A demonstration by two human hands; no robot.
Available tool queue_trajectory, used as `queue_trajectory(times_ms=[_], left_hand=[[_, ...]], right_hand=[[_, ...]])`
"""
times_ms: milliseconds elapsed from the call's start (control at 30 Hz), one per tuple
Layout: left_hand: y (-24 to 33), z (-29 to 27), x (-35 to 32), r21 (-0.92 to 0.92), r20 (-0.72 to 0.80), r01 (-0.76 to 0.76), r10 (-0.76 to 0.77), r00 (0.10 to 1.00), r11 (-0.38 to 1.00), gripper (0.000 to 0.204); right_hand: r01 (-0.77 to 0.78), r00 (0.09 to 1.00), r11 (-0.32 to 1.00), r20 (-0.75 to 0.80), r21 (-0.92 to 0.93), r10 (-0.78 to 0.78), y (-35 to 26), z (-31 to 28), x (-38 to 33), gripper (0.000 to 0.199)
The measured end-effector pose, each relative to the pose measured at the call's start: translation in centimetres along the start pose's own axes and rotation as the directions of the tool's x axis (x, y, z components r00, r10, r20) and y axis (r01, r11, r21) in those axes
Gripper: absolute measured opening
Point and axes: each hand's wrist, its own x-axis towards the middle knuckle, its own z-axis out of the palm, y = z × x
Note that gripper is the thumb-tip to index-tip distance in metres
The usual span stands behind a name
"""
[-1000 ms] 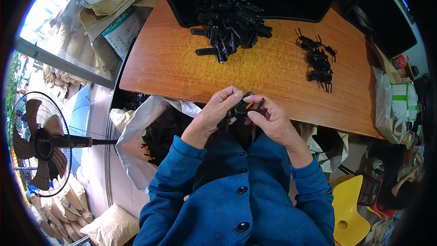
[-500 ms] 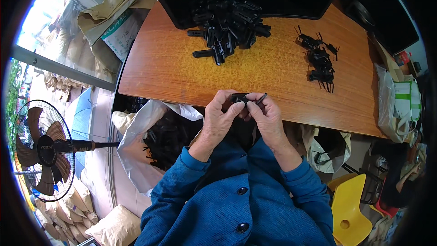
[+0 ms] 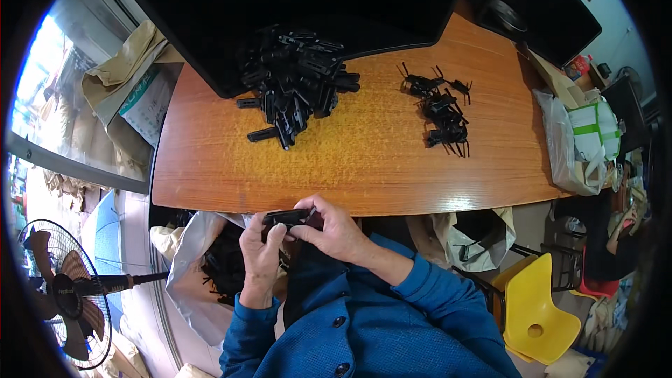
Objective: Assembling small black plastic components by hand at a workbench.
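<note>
Both my hands meet just off the near edge of the wooden table (image 3: 364,182). Between them is a small, long black plastic part (image 3: 287,218); its exact kind I cannot make out. My left hand (image 3: 260,255) pinches its left end with thumb and fingers. My right hand (image 3: 334,232) is closed on the other end, fingers partly hidden behind it. Beyond them on the table lies a heap of long black plastic pieces (image 3: 294,84). Farther right sits a smaller group of black pieces with thin legs (image 3: 444,115).
Large black screen-like panels (image 3: 301,0) stand along the table's back. Below the near edge hang a white sack (image 3: 187,276) with black parts inside and a pale bag (image 3: 500,248). A fan (image 3: 66,294) stands left, a yellow chair (image 3: 539,308) right. Bags (image 3: 560,143) rest on the table's right end.
The head view has shifted, so the table sits lower and further left. My hands are lower and left in the picture, with the black part turned more level. Both piles look the same.
</note>
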Motion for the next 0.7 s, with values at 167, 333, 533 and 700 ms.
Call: queue_trajectory(times_ms=[167,333,533,700], left_hand=[[-0.1,-0.8,0.7,0.009,0.035,0.067,-0.067,0.997,0.998,0.019],[2.8,-5.7,-0.2,0.288,-0.059,0.215,-0.207,0.977,0.933,0.011],[0.9,-14.4,-1.8,0.96,-0.038,0.088,-0.185,0.982,0.265,0.017],[1.5,-9.3,4.1,0.911,-0.053,0.042,0.017,0.998,0.41,0.012]], right_hand=[[-0.021,1.0,0.998,0.011,-0.055,0.021,-0.7,-0.3,0.7,0.027],[0.333,0.94,0.841,0.079,-0.426,-0.332,-1.9,-8.5,2.6,0.037],[-0.139,0.697,0.433,-0.399,-0.891,-0.596,-2.1,-31.5,4.9,0.024],[-0.415,0.835,-0.029,-0.368,-0.909,-0.408,0.3,-40.4,4.7,0.033]])
